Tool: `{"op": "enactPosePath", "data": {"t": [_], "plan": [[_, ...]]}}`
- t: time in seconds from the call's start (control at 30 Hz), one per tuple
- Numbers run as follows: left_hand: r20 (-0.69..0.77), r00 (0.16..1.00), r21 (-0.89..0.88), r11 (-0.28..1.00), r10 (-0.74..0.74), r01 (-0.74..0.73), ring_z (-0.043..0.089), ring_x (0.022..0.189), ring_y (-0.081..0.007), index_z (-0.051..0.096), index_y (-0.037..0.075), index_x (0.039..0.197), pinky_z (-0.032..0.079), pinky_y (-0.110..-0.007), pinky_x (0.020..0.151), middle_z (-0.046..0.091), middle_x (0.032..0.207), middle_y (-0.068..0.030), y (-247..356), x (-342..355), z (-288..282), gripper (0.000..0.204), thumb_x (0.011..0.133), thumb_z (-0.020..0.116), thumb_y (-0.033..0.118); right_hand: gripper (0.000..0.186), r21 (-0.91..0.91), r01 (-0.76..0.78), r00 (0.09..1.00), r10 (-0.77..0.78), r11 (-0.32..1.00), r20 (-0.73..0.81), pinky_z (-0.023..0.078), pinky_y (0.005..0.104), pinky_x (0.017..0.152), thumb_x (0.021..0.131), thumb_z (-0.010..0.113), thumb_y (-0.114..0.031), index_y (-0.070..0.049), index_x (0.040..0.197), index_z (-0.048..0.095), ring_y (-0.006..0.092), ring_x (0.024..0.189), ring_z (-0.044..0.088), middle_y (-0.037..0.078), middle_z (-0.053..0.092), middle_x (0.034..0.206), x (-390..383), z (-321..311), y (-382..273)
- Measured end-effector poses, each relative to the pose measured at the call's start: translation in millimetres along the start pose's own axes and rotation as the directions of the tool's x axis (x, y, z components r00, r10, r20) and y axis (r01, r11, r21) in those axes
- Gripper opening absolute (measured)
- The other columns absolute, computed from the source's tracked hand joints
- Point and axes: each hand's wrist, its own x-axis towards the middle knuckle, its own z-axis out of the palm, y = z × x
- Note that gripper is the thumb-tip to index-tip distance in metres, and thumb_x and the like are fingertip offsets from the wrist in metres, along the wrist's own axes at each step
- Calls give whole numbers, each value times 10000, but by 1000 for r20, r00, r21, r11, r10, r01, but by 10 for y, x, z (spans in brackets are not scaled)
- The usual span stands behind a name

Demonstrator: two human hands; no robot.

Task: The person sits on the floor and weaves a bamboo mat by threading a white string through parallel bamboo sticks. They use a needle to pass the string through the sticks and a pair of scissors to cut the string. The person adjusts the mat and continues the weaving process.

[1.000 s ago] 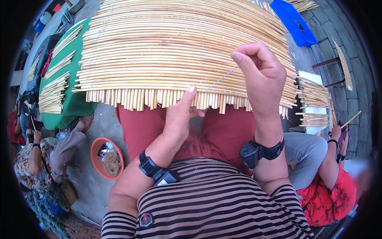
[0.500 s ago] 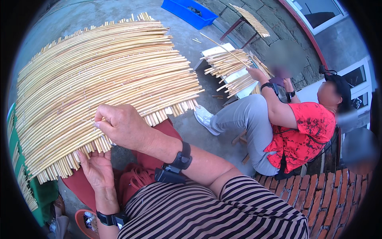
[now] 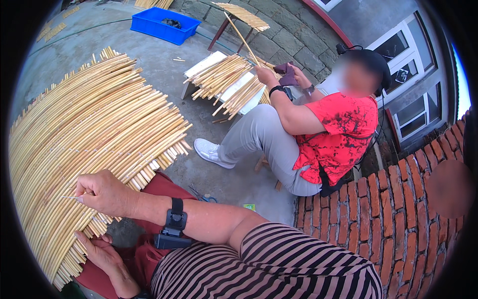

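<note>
A mat of pale reeds (image 3: 79,124), stitched across with light thread, lies over my lap at the left. My right hand (image 3: 102,194) is closed above the mat, pinching a thin pale thread (image 3: 68,197) between thumb and fingers. My left hand (image 3: 107,259) is at the mat's near edge, lower left, thumb on the reeds and fingers partly hidden beneath, gripping it.
A seated co-worker (image 3: 333,139) on the right holds a reed and dark cloth. Behind are loose reeds (image 3: 214,77) on a white board, a blue tub (image 3: 164,32) and a small reed-topped table (image 3: 241,17). Scissors (image 3: 201,194) lie below; a brick wall (image 3: 388,224) borders the right.
The view has swung to the right, bringing the co-worker and brick wall further in. My right hand stays pinched on the thread above the mat; my left hand stays at the edge.
</note>
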Motion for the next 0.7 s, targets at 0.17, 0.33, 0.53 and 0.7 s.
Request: {"op": "enactPosePath", "data": {"t": [0.17, 0.33, 0.53, 0.7], "plan": [[-7, 999, 36, 999, -34, 35, 485, 527, -75, 549, 54, 1193, 350, -216, 443, 600, 823, -28, -15, -38, 85, 421, 983, 572, 418, 82, -20, -29, 1000, 29, 999, -4, 444, 292, 512, 800, 648, -79, 1, 800, 630, 136, 532, 579, 80, 596, 596, 11, -30, 14], [-99, 994, 51, 997, -47, 52, 513, 508, -55, 572, 85, 1153, 348, -187, 402, 630, 801, -13, 157, -33, 70, 374, 965, 602, 407, 91, 52, -142, 987, 137, 989, 86, 390, 247, 496, 847, 674, -90, -7, 837, 637, 40, 547, 468, -16, 545, 591, 68, 111, 37], [26, 999, 30, 999, -37, 37, 595, 510, -130, 585, 34, 1046, 402, -207, 361, 619, 727, -68, 275, -88, 233, 275, 923, 669, 266, 47, 33, -280, 960, 279, 960, 14, 352, 170, 463, 898, 653, -56, -14, 901, 672, -5, 531, 462, -46, 580, 647, 6, -190, -427], [46, 998, 82, 996, -32, 28, 595, 511, -128, 602, 36, 1035, 410, -210, 385, 645, 756, -67, 250, -64, 114, 282, 925, 657, 289, 37, -182, -177, 978, 194, 967, 77, 379, 194, 486, 846, 657, -33, -6, 834, 679, 15, 551, 501, -25, 603, 636, -12, -105, -371]]}}
